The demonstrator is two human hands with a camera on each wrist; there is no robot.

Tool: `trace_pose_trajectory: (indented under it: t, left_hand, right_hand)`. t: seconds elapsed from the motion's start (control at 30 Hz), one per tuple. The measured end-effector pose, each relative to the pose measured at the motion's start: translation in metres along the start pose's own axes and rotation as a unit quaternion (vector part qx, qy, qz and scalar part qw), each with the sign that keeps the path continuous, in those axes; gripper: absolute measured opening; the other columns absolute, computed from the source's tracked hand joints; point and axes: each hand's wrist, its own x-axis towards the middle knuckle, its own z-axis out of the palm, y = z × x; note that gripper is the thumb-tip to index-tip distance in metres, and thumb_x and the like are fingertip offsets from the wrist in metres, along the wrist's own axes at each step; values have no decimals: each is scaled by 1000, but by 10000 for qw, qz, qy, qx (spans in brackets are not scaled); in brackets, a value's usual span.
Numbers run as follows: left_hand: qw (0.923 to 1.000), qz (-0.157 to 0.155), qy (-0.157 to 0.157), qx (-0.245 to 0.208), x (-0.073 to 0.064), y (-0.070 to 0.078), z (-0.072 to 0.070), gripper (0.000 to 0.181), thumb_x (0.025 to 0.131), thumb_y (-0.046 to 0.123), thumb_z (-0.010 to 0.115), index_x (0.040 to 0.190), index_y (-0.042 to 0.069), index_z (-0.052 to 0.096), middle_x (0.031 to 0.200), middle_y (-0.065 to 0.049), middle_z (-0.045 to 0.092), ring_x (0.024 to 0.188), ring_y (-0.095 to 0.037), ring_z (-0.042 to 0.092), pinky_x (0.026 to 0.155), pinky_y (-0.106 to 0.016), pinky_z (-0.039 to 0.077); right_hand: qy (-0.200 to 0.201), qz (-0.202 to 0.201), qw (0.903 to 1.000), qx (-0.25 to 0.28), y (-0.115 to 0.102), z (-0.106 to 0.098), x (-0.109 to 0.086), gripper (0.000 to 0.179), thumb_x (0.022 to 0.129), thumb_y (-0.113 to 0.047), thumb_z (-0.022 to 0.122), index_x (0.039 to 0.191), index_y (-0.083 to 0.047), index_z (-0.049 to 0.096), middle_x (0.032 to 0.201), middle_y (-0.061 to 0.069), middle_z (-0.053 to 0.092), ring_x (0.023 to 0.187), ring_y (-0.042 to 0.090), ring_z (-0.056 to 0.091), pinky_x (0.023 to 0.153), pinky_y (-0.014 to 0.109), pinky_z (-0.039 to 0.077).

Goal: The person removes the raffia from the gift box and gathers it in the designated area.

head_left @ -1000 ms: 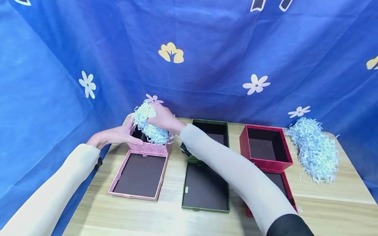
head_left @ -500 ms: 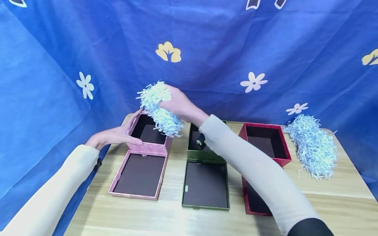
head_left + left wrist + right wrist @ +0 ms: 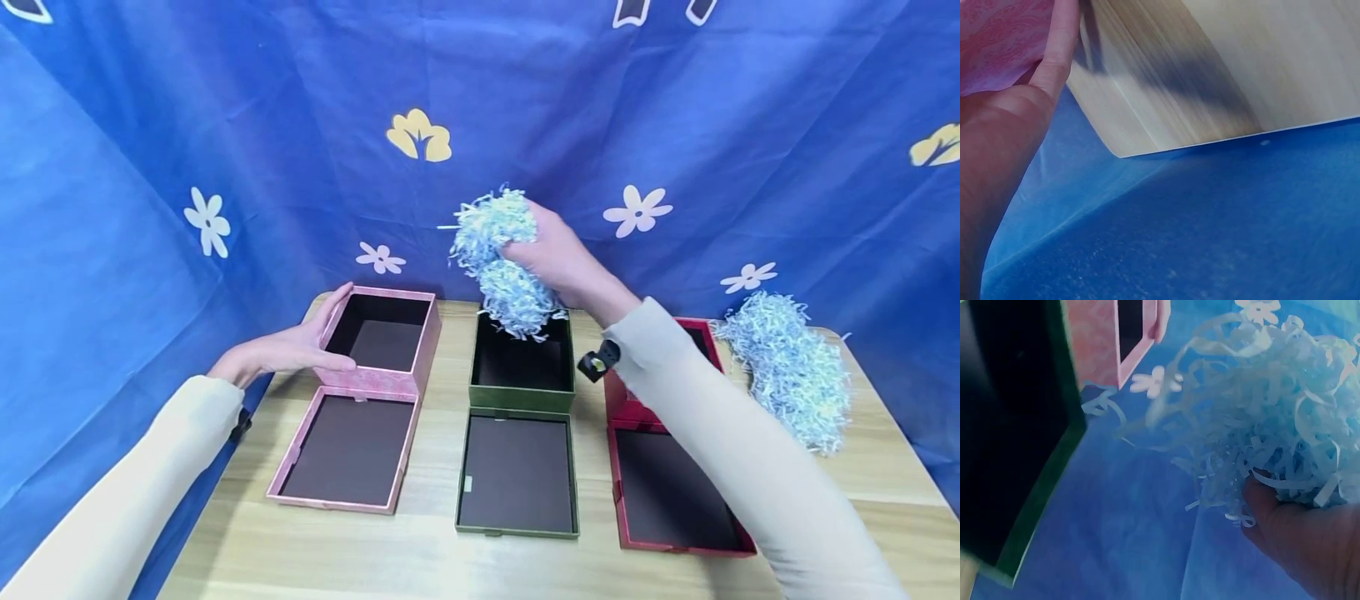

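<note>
In the head view my right hand (image 3: 562, 258) grips a big clump of light blue shredded paper (image 3: 491, 229), raised above the green box (image 3: 521, 398). Its lower strands overlap that box's back edge. The right wrist view shows the thumb pressed into the tangled strips, while the fingers are hidden behind them. Over at the left, my left hand (image 3: 288, 347) rests against the pink box (image 3: 367, 381), thumb along the front rim and fingers spread along the left side. This box has a dark, bare inside. A straight finger lies beside its patterned wall in the left wrist view.
Each box has its open lid lying in front: a pink lid (image 3: 341, 450), a green lid (image 3: 517, 475), and a red lid (image 3: 675, 492). My right sleeve partly covers the red box (image 3: 622, 400). A pile of shredded paper (image 3: 798, 375) lies at the right.
My right hand has lifted the shredded paper up from the pink box and carried it right, over the green box. The left hand stays at the pink box.
</note>
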Motion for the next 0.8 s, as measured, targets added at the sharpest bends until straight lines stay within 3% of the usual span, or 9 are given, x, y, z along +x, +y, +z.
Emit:
trace_pose_trajectory:
  t: [0.27,0.33,0.5,0.6,0.8]
  left_hand:
    - [10000,-45,61,57,1,0,1,128,95,3,82,174,30,-16,179,0,-25,162,-28,-25,124,-70,-4]
    - [9998,-81,121,120,0,1,1,127,95,5,82,174,31,-14,179,1,-24,162,-27,-24,124,-70,-3]
    - [9995,-21,154,262,-2,0,1,129,93,7,84,174,25,-14,179,-3,-24,162,-32,-23,122,-76,-4]
    - [9996,55,128,230,-1,-2,2,130,92,7,85,174,21,-15,179,-5,-24,162,-34,-24,121,-76,-5]
    - [9998,33,155,119,1,-3,2,127,93,4,83,175,29,-12,179,2,-22,162,-29,-22,123,-73,-3]
  right_hand:
    - [317,69,9992,-253,14,-52,-36,55,95,8,58,149,-4,54,127,14,64,99,24,61,80,31,55]
    - [358,86,9988,-327,16,-64,-47,61,95,9,57,155,-3,49,136,14,62,103,23,58,81,30,53]
    - [512,194,9978,-386,20,-95,-75,65,96,10,56,159,-2,46,139,14,60,104,20,59,81,28,55]
    - [650,341,9968,-326,22,-118,-93,60,98,10,57,156,-3,47,129,10,64,100,18,65,79,29,61]
    - [917,725,9885,-960,28,-162,-128,56,103,5,58,155,-3,43,114,-2,61,89,13,58,71,26,55]
